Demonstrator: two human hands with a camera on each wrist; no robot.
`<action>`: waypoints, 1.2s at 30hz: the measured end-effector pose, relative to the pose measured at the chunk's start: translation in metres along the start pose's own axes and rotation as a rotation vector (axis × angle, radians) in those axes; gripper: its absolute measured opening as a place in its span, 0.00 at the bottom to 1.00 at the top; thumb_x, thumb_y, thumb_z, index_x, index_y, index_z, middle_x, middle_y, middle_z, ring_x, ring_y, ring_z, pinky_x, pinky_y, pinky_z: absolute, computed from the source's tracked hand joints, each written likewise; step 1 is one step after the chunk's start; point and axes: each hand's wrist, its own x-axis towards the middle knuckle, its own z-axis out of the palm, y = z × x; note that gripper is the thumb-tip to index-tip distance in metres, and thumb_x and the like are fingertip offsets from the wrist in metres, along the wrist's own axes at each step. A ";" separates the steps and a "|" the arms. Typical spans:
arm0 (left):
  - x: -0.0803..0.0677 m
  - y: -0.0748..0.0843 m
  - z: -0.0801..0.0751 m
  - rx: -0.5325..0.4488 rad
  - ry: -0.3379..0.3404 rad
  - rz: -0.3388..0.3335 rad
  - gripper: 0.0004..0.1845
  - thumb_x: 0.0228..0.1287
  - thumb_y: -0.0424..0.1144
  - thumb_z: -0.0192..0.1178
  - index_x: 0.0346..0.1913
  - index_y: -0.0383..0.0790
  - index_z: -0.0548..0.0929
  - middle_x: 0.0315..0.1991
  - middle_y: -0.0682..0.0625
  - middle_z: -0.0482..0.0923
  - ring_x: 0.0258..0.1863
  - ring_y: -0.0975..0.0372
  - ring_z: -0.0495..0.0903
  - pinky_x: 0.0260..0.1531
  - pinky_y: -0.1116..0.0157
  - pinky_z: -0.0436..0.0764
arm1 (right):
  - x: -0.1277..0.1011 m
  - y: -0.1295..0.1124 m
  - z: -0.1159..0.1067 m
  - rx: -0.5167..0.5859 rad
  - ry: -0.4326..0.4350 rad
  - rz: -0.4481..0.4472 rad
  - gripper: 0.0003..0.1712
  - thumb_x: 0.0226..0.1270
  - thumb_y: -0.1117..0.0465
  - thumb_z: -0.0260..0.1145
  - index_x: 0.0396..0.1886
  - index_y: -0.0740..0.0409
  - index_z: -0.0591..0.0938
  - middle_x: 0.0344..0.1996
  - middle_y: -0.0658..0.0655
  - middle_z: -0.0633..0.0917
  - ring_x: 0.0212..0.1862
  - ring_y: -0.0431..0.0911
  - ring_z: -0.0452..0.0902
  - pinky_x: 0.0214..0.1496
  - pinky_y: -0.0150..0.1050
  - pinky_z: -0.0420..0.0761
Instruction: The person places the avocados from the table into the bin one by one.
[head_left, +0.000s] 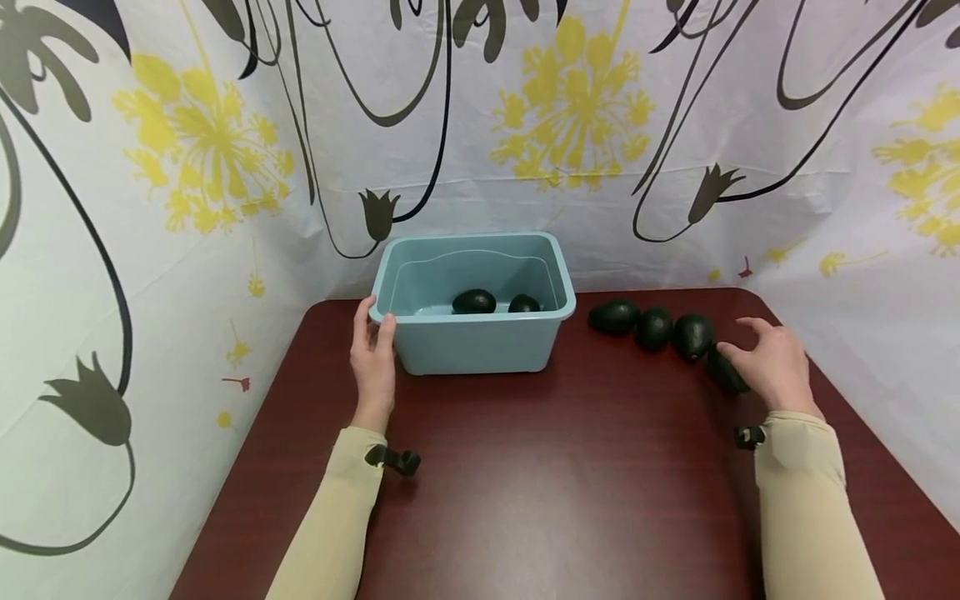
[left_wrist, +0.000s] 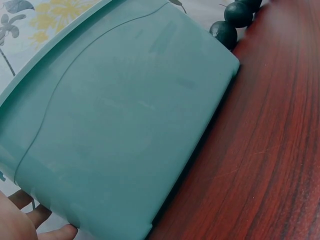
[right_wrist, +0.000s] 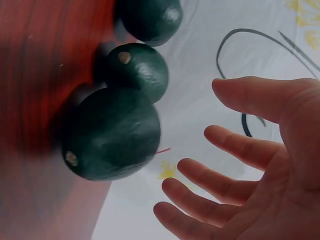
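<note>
We noted the right hand (head_left: 776,367) spread and holding nothing, its fingers (right_wrist: 225,145) loosely extended toward the row of avocados at the right side of the table (head_left: 570,467). The nearest avocado (head_left: 724,369) lay just under the fingertips in the head view, partly covered by the hand; we could not tell whether skin touched it yet. Beyond it sat three more in a line: one avocado (head_left: 692,335), a middle avocado (head_left: 654,327) and the far avocado (head_left: 614,317), each close beside the next. The left hand (head_left: 372,350) rested with relaxed fingers against the left corner of the teal bin (head_left: 480,346), thumb near the rim, steadying rather than gripping; the left wrist view showed only fingertips at the bin wall. Two avocados (head_left: 474,302) already lay inside the bin. We judged that a good pick here called for wrapping fingers round the nearest fruit's broad middle, lifting straight up so as not to roll its neighbours, while the left hand kept the bin from sliding.
</note>
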 end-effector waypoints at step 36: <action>0.000 0.000 -0.001 -0.008 -0.006 0.011 0.30 0.74 0.51 0.58 0.75 0.53 0.66 0.69 0.39 0.68 0.60 0.56 0.72 0.58 0.40 0.71 | -0.002 0.035 0.036 0.025 0.008 0.218 0.47 0.65 0.44 0.70 0.72 0.67 0.65 0.56 0.84 0.67 0.51 0.77 0.66 0.43 0.70 0.70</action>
